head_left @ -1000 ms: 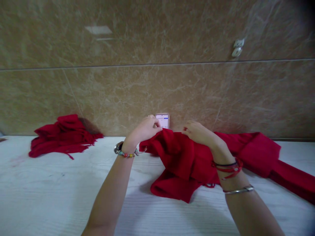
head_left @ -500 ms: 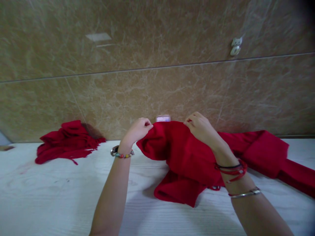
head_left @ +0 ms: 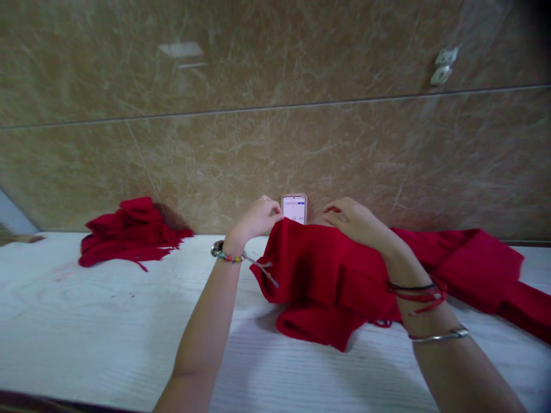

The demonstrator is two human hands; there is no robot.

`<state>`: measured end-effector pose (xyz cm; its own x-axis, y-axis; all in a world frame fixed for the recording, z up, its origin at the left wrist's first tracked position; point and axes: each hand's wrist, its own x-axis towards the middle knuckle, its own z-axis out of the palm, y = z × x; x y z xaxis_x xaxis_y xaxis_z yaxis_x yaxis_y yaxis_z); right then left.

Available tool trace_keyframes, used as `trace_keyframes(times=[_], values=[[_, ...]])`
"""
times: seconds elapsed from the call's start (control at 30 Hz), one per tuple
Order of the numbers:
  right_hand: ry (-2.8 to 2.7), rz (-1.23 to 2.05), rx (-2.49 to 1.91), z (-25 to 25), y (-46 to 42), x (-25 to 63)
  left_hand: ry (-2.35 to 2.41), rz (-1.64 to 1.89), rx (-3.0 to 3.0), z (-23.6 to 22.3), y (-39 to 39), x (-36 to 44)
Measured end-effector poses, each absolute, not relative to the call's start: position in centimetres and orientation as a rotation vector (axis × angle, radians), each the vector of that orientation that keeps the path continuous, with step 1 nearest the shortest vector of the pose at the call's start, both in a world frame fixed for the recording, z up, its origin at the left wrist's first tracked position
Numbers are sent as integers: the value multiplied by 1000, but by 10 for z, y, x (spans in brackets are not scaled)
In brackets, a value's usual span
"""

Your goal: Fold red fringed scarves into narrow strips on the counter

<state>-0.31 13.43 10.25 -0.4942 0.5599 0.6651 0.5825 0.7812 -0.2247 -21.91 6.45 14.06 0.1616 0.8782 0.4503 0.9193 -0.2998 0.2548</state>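
Observation:
A red scarf [head_left: 318, 269] lies bunched in front of me, its upper part lifted and folded over itself, with a bit of fringe showing at its lower edge. My left hand [head_left: 260, 217] pinches the scarf's top left corner between thumb and fingers. At the top edge on the other side is my right hand [head_left: 355, 221], its fingers loosely curled with a gap between them and no cloth visible in that gap. Behind the scarf, between my hands, a phone [head_left: 295, 209] with a lit screen leans on the wall; the scarf hides its lower end.
A second pile of red fringed cloth [head_left: 129, 232] lies at the left by the wall. More folded red cloth [head_left: 477, 267] stretches off to the right. The white wood-grain table [head_left: 107, 332] meets a brown marbled wall [head_left: 241, 155]. A small white fitting [head_left: 443, 66] is on the wall.
The lifted scarf edge rose and covered most of the phone, then came down, showing more screen. My left hand keeps its hold; my right hand's fingers have loosened at the edge. The view shifted slightly.

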Motion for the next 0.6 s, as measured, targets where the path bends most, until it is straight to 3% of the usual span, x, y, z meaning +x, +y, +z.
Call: trace_keyframes(times=[0.23, 0.6], values=[[-2363, 309, -492, 101, 118, -31, -1500, -816, -2569, 139, 63, -206], [-2010, 204, -634, 117, 111, -23, -1695, -692, -2917, 119, 88, -218]])
